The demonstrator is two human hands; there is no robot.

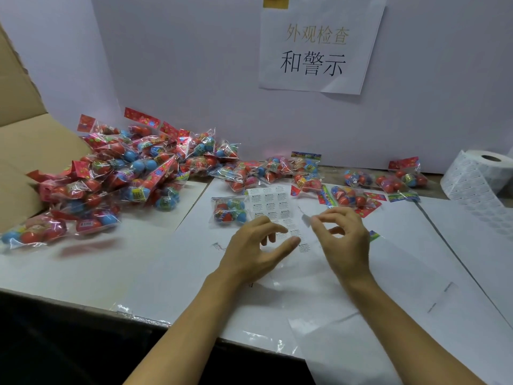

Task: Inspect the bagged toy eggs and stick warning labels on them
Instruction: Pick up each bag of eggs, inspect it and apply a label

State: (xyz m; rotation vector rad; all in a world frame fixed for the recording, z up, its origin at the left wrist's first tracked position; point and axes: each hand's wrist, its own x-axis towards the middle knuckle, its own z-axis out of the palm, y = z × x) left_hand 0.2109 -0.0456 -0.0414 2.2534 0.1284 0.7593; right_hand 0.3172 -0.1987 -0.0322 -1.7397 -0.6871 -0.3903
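A sheet of warning labels (268, 202) lies flat on the white table in front of me. My right hand (342, 236) pinches one small white label (306, 220) between thumb and forefinger, lifted just off the sheet. My left hand (256, 247) hovers over the sheet's near end with its fingers loosely spread and nothing in them. One bag of red and blue toy eggs (229, 211) lies just left of the sheet. A big heap of bagged eggs (130, 168) fills the left side.
Several more bags (358, 194) lie along the back right. A roll of labels (483, 173) stands at the far right. A cardboard box (22, 151) is open at the left. A paper sign (319, 48) hangs on the white back wall. The table's front edge (166, 323) is near.
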